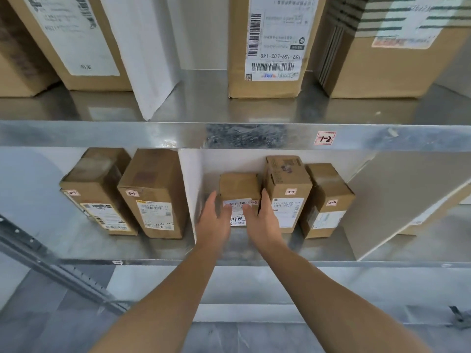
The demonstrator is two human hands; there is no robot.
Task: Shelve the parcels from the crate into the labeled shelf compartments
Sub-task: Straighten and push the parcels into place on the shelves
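Small parcel (239, 187) is sat on the lower shelf (318, 247), with a white divider (190, 179) at its 9 o'clock and a taller box (288, 189) just beside at 3. It's pressed between left hand (214, 221) and right hand (263, 220), fingers straight, thumbs laid on the front label.

1. The small parcel (239, 186) is plain brown cardboard. Its label (237, 203) is white with black print and handwriting.
2. The neighbouring parcel (288, 174) is the same brown, with a white barcode sticker (289, 207) and a small pale tag (290, 192) edged in red.
3. The shelf edge (153, 135) is shiny silver-grey metal. Its shelf tag (326, 138) is white with red edging and black writing.
4. The divider (190, 179) is plain white.
5. The upper box (237, 47) is tan. Its long label (277, 34) is white with black barcodes and a blue-and-orange logo (269, 75).
6. The corner box (382, 72) is tan, with dark horizontal stripes and a red-orange band (388, 42).
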